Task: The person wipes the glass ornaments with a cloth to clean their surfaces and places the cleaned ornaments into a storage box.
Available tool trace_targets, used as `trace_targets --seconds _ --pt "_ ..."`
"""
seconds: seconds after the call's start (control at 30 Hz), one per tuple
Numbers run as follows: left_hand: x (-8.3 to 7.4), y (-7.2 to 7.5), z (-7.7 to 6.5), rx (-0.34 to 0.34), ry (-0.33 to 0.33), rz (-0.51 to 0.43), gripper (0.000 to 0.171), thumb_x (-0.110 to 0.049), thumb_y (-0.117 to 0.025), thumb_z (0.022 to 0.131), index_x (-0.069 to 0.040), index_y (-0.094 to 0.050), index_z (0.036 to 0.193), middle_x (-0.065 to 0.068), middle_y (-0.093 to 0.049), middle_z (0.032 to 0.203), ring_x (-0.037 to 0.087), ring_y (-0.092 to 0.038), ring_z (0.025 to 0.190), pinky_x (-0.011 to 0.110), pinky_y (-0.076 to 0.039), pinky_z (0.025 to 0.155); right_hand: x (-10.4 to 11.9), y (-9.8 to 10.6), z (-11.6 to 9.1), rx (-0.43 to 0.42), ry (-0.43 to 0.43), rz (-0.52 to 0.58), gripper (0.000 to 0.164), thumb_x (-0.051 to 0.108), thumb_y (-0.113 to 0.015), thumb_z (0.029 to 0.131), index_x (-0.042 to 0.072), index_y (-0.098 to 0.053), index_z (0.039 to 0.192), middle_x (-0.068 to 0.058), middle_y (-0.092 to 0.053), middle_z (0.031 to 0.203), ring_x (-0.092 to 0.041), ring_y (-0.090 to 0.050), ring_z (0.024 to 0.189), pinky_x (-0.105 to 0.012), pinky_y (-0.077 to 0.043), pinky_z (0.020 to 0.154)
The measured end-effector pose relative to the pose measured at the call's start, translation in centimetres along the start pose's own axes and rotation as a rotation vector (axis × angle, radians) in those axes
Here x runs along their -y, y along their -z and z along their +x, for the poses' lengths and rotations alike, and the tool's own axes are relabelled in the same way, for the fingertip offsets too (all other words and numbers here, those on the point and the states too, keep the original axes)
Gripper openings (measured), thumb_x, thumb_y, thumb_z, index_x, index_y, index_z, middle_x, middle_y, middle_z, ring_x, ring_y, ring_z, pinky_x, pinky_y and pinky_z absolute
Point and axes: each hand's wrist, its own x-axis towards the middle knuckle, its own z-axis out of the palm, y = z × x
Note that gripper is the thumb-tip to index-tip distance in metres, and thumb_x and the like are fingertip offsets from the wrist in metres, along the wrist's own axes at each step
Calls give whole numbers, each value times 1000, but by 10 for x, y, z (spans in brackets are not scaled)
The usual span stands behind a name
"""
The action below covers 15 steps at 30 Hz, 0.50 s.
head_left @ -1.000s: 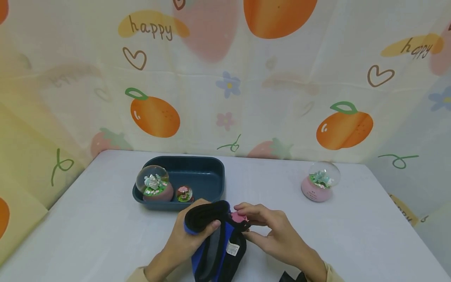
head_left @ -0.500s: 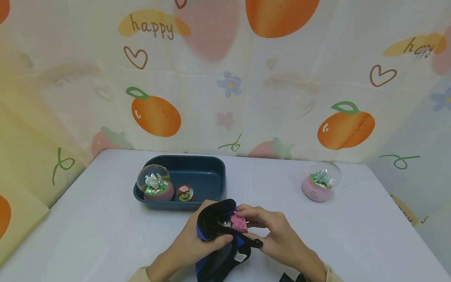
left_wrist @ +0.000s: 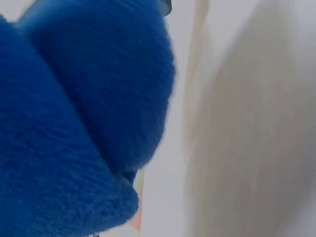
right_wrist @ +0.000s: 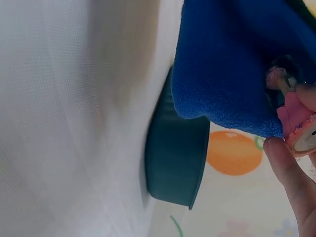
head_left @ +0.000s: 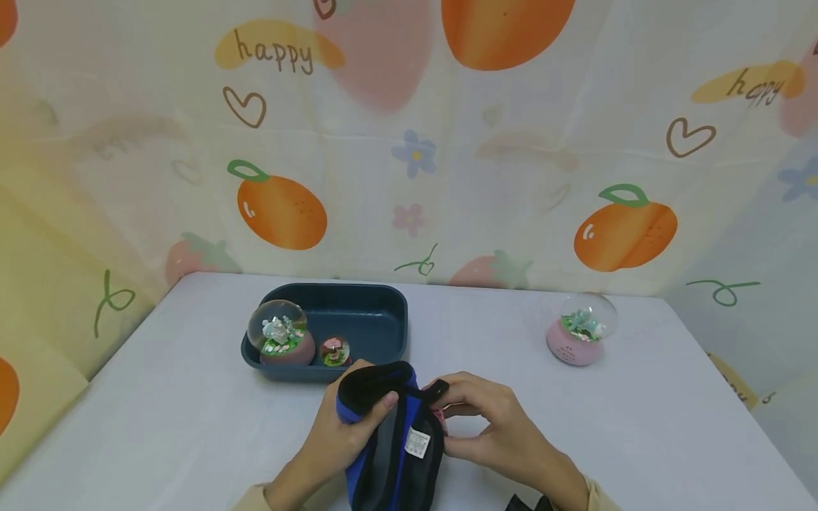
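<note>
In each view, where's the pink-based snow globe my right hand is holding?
Right wrist: pink-based snow globe at the right edge, about mid-height.
Head: only a pink sliver, low and just right of centre, at the right hand.
Left wrist: not visible.
Shared landmark: the blue plush cloth, in all three.

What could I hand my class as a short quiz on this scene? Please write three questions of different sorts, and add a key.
1. How many things can be seen inside the dark blue tray?
2. True or false: a globe stands outside the tray, to its left.
3. What does the person's right grip hold against the blue and black cloth item?
A) the tray's rim
B) a pink ornament
C) nothing

Key:
1. Two: a large globe and a small globe.
2. False; the lone globe stands to the right.
3. B.
</note>
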Motion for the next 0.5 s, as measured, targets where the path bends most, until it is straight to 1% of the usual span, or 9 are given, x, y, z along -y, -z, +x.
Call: trace_targets --seconds 0.07,0.13,0.2,0.3,0.37,0.4,0.43,0.5 --pt "0 2 0 1 30 -16 23 5 -68 87 -8 -62 104 4 -62 88 8 -57 81 25 -50 76 -1 0 1 -8 20 4 40 -8 -80 75 6 -64 108 -13 -66 113 -15 -67 99 -28 -60 74" --pt "-1 3 -1 32 71 -38 26 2 -68 87 -10 -63 110 3 -64 95 9 -59 86 25 -51 80 -1 0 1 -16 42 -15 41 -7 -81 75 6 -64 109 -13 -66 113 -16 -67 100 -27 -60 76" --pt "-1 4 -2 83 122 -65 33 -1 -69 88 -13 -63 118 3 -65 105 10 -62 94 25 -51 86 -2 1 1 -20 58 -21 43 -7 -82 74 6 -63 110 -14 -66 113 -17 -67 100 -26 -59 78" --pt "0 5 -2 195 158 -83 47 -6 -73 87 -18 -57 130 2 -62 120 12 -61 106 26 -49 96 -2 2 1 -18 59 -21 45 -6 -83 72 6 -63 110 -15 -65 114 -18 -67 100 -26 -59 80" --pt "1 4 -2 265 159 -91 56 -8 -75 85 -19 -52 136 3 -59 126 13 -60 110 26 -48 100 -2 3 0 -13 59 -6 47 -9 -84 71 6 -63 110 -15 -63 114 -18 -67 99 -27 -59 79" --pt "1 3 -2 290 155 -87 59 -10 -76 85 -19 -50 137 3 -58 127 13 -59 110 26 -47 101 -2 3 0 -10 54 -6 46 -8 -84 71 6 -63 110 -15 -63 114 -18 -66 100 -27 -59 79" --pt "1 2 -2 306 140 -77 59 -10 -77 85 -19 -50 137 3 -58 126 13 -59 109 26 -48 99 -2 3 0 -8 55 -2 45 -8 -83 71 6 -63 109 -15 -63 114 -18 -66 99 -27 -59 78" --pt "0 1 -2 308 126 -63 54 -11 -76 85 -19 -52 133 2 -59 120 11 -60 104 26 -50 94 -3 2 0 -2 49 -4 44 -7 -83 73 6 -63 110 -14 -63 114 -17 -65 100 -27 -60 78"
